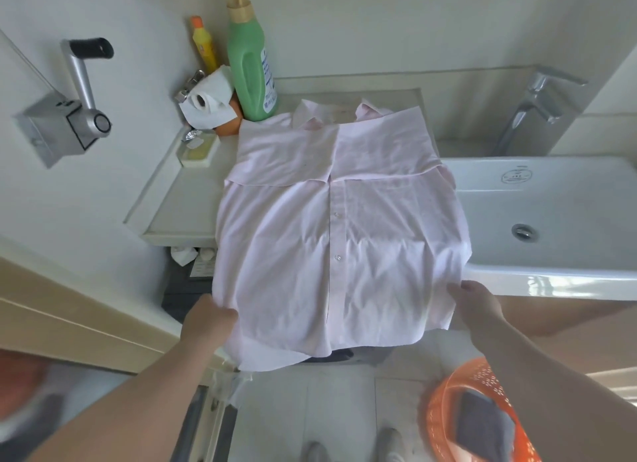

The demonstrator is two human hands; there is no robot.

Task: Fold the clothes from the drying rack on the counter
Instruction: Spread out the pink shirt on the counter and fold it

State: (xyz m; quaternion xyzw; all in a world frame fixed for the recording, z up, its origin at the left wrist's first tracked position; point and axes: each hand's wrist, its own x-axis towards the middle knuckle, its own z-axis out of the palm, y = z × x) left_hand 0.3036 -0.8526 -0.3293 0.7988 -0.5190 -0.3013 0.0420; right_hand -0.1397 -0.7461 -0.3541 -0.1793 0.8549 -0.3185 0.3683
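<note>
A pale pink button-up shirt (pixel 339 220) is laid front-up on the counter (pixel 182 199), collar twd the wall, sleeves already folded across the chest, hem hanging over the near edge. The lower left side is pinched by the left hand (pixel 210 320), fingers curled into the cloth; the lower right edge is gripped by the right hand (pixel 477 304), thumb on top. Fabric is judged thin, light, limp & creased, w/ no stiffness except placket and collar, so sagging and slipping off the smooth top is likely. Best held at both hem corners, kept taut, then lifted twd the collar. A grey item lies in the orange basket (pixel 458 392) below.
</note>
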